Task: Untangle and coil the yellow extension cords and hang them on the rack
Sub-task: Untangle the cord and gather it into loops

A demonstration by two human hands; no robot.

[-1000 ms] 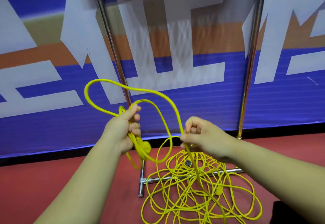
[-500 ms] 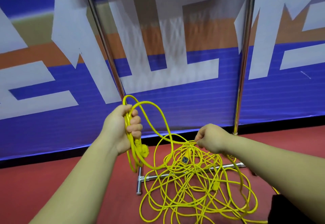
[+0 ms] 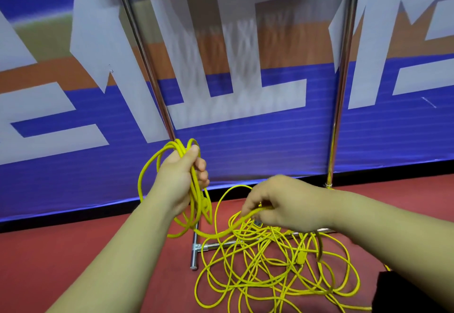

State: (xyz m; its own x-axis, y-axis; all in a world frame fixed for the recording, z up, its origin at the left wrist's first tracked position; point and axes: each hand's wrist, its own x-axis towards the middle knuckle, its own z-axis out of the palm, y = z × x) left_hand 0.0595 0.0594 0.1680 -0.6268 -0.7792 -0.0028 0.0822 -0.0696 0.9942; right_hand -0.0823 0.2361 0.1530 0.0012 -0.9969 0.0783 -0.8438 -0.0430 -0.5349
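STEP: coiling, early by my read | yellow cord (image 3: 270, 271) mostly tangled on the floor (image 3: 73, 263) over the rack's foot bar (image 3: 213, 246) | my right hand (image 3: 282, 204) pinches one strand just above the heap | my left hand (image 3: 179, 177) grips several loops (image 3: 177, 146) | NEXT: I'd lift that strand across to the left, watching for snags | rack uprights (image 3: 340, 91) stand behind

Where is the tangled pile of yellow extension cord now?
The tangled yellow cord pile lies lower right in the head view, on the red floor over the chrome rack base bar, just below the right hand.
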